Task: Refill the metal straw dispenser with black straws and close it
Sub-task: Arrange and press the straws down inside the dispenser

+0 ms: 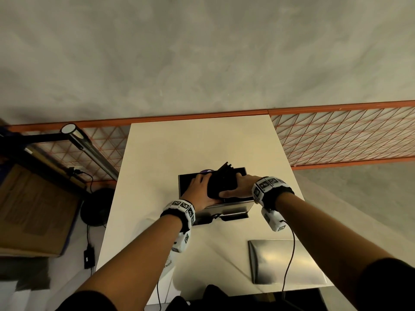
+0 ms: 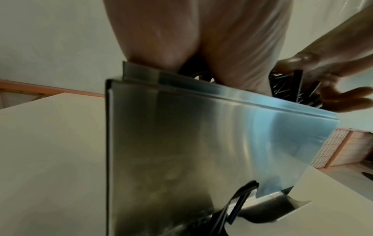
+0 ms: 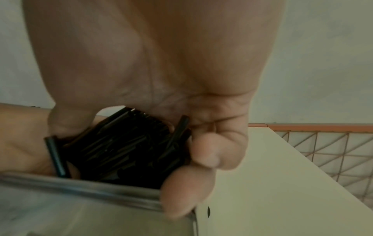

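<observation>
The metal straw dispenser (image 1: 226, 208) stands open-topped in the middle of the white table (image 1: 179, 149). A thick bundle of black straws (image 1: 221, 181) sits tilted over its opening, the far ends sticking up past the back rim. My left hand (image 1: 201, 188) grips the bundle's left side and my right hand (image 1: 237, 187) grips its right side, thumb in front. In the right wrist view the right hand (image 3: 181, 159) curls round the black straws (image 3: 125, 146) just above the dispenser rim (image 3: 80, 186). The left wrist view shows the dispenser front (image 2: 201, 143) and straw ends (image 2: 296, 89). The lid (image 1: 285, 261) lies flat at the near right.
A small purple thing (image 1: 207, 170) peeks out behind the dispenser. An orange wire-mesh fence (image 1: 348, 135) runs behind the table. To the left stand a cardboard box (image 1: 33, 212), a metal pole (image 1: 89, 149) and a black round base (image 1: 97, 207) on the floor.
</observation>
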`<action>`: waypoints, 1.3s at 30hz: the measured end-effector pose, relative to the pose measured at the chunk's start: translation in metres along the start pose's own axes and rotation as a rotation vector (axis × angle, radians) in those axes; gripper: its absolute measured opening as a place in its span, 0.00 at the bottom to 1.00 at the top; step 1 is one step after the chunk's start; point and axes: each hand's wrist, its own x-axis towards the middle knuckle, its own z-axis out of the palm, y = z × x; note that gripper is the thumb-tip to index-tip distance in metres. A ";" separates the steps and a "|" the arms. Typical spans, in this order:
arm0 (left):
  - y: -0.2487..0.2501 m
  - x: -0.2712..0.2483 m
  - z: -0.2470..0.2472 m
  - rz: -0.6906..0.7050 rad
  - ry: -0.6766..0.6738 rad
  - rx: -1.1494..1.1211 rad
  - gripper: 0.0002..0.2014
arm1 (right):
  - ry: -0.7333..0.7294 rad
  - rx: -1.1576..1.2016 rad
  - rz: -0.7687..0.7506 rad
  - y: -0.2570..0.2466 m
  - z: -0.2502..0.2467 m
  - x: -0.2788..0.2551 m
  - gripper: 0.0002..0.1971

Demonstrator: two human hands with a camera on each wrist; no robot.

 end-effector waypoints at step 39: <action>0.007 -0.014 0.007 0.069 0.080 0.055 0.62 | -0.060 0.697 -0.201 0.006 0.021 0.002 0.43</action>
